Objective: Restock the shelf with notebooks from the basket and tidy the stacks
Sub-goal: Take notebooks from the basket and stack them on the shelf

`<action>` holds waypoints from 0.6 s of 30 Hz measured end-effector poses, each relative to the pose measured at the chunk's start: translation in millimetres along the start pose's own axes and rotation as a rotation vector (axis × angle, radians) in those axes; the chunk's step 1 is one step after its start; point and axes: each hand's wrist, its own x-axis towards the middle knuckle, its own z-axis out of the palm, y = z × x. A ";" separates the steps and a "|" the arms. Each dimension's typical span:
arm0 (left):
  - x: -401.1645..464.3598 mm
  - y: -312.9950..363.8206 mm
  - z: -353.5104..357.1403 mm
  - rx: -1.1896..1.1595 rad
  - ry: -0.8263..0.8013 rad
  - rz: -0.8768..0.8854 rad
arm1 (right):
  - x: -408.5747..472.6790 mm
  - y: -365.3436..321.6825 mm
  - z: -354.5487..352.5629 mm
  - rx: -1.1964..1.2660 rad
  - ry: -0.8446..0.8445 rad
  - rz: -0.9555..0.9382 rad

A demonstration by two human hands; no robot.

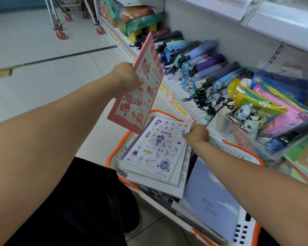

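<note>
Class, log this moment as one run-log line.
left hand: holds pink notebook raised | right hand: grips white notebook atop basket stack | shelf: umbrellas

Floor: pale glossy tiles, crossed by a dark seam line left of the shelf; ceiling light is reflected.
Floor plate: small brass fitting, set at the seam, well left of the shelf.
Shelf: white metal, run along the right side; yellow price tags are fixed along its front edge.
Back panel: plain white, behind the shelf, with a slotted upright.
Trolley wheels: red casters on chrome legs, seen beyond the shelf's far end.
</note>
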 end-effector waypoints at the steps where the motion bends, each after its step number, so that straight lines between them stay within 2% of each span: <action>1: 0.4 -1.1 -0.7 0.001 -0.001 -0.004 | 1.5 -1.1 1.2 0.014 -0.010 0.023; 7: 1.3 1.5 -1.5 0.022 -0.021 0.024 | 10.0 -9.3 3.3 0.142 -0.023 0.157; 14: 5.3 -1.1 -0.7 0.071 -0.033 0.012 | -1.6 7.0 8.0 0.118 0.125 -0.037; 18: 4.4 -1.8 0.4 0.078 -0.044 0.008 | -0.8 3.3 6.0 0.148 0.108 0.014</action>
